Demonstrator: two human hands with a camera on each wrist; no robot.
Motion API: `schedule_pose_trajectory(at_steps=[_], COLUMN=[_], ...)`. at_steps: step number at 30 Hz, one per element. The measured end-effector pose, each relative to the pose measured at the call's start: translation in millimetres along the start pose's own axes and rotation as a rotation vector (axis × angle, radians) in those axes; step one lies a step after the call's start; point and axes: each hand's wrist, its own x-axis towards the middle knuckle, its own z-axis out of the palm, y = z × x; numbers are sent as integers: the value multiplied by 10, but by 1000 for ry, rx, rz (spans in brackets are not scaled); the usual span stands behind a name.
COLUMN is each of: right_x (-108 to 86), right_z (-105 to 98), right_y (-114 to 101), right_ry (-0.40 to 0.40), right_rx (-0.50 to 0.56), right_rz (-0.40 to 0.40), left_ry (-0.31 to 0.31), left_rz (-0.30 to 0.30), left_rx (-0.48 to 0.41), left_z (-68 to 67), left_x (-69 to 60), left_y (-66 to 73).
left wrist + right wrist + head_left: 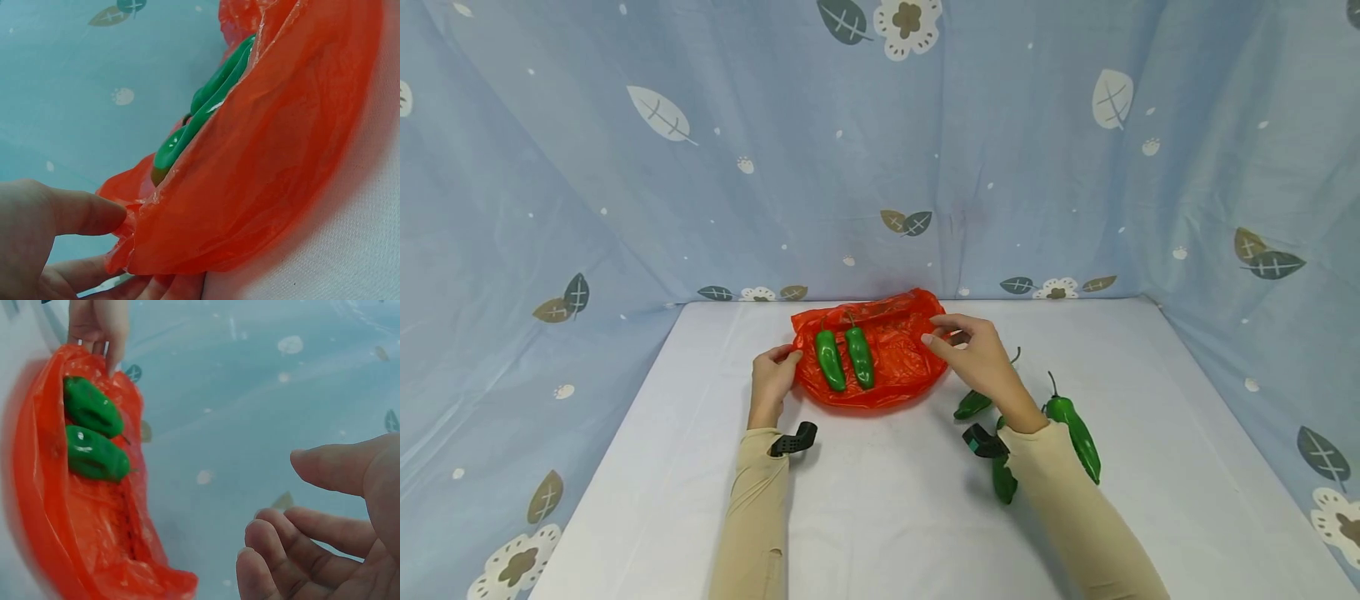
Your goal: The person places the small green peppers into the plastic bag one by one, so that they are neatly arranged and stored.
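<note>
A red plastic bag [898, 354] lies spread at the back of the white table, with two green peppers [860, 358] side by side in it. My left hand [772, 379] pinches the bag's left edge; in the left wrist view the thumb [94, 212] is above the crumpled red plastic [219, 206] and the other fingers lie beneath. At the bag's right edge is my right hand [981, 358], its fingers loosely bent. The right wrist view shows that hand [325, 537] with a gap between thumb and fingers, apart from the bag [94, 519].
Right of the bag, partly behind my right hand and forearm, lie a green pepper [973, 404] and another one [1004, 479]. Further right is a pepper [1078, 433] with a long stem. A patterned blue curtain [850, 167] stands behind the table [880, 517].
</note>
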Motion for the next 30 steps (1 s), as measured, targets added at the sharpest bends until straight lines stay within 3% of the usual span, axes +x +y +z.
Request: schedule_pose_trajectory(at_steps=[22, 30], right_x=[-442, -630], right_z=[-641, -837], right_y=[175, 275], right_ry=[132, 190], right_rx=[-137, -143], right_rz=[62, 60], left_ry=[14, 5], left_rz=[-6, -1], left_rx=[-2, 0], left_z=[7, -1], left_x=[3, -6], left_y=[8, 13])
